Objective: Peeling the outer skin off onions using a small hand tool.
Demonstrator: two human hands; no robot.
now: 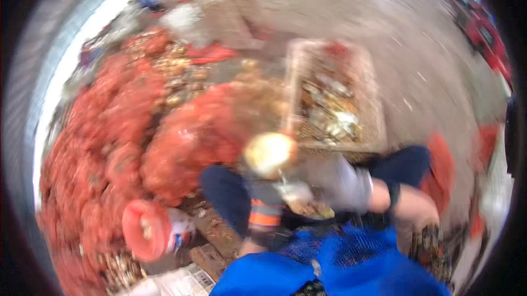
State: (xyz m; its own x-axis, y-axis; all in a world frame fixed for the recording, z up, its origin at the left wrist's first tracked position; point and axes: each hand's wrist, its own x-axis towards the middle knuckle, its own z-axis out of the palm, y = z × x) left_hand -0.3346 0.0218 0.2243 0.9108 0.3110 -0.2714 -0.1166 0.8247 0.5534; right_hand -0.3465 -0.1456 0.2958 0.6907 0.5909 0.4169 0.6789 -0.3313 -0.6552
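Motion blurs both hands in front of my lap. My left hand [264, 189], in a dark glove with an orange band at the wrist, is closed around a pale, round peeled onion [270, 155]. My right hand [346, 186], gloved in grey with a dark band on the wrist, is close beside it on the right. Its fingers are smeared, so whether it grips anything does not show. A whitish blurred shape [293, 192] lies between the two hands; I cannot make out what it is.
Red mesh sacks [192, 137] full of onions pile up on the left. A pale plastic crate [376, 104] of onion scraps stands ahead of my knees. At lower left is a bucket with a red rim [132, 235]; loose onions [123, 268] lie beside it. Concrete floor [428, 76] stretches to the right.
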